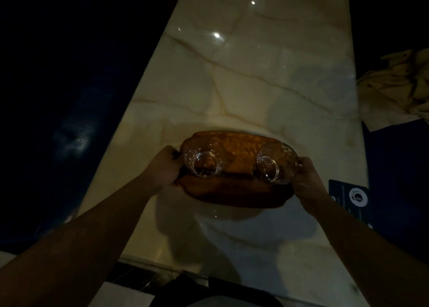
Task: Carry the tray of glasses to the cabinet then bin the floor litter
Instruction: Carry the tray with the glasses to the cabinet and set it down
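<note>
You have both hands on a wooden tray (234,190) that sits over a pale, veined marble surface (255,74); the dim light makes it hard to tell whether the tray rests on the stone or is lifted just clear of it, though a soft shadow spreads beneath and nearer to you. Your left hand (166,167) is closed around the tray's left end, fingers curled over the rim and partly hidden behind the left glass (203,165). Your right hand (306,176) is wrapped around the right end in the same way, with its fingertips lost behind the right glass (276,165). Both glasses are clear and patterned, standing on the tray at opposite ends, well apart from each other, each just beside the hand on its side; you look almost straight down into them, so their height and any contents cannot be made out. The far part of the tray catches warm light while its near edge falls dark. To the far right, a crumpled yellowish cloth (399,88) lies beyond the marble's edge, cut off by the frame. Near your right forearm, a dark card (352,199) with a white circular mark lies at the marble's right edge; its print is too small to read. Everything left of the marble is deep shadow, with nothing there that can be identified.
</note>
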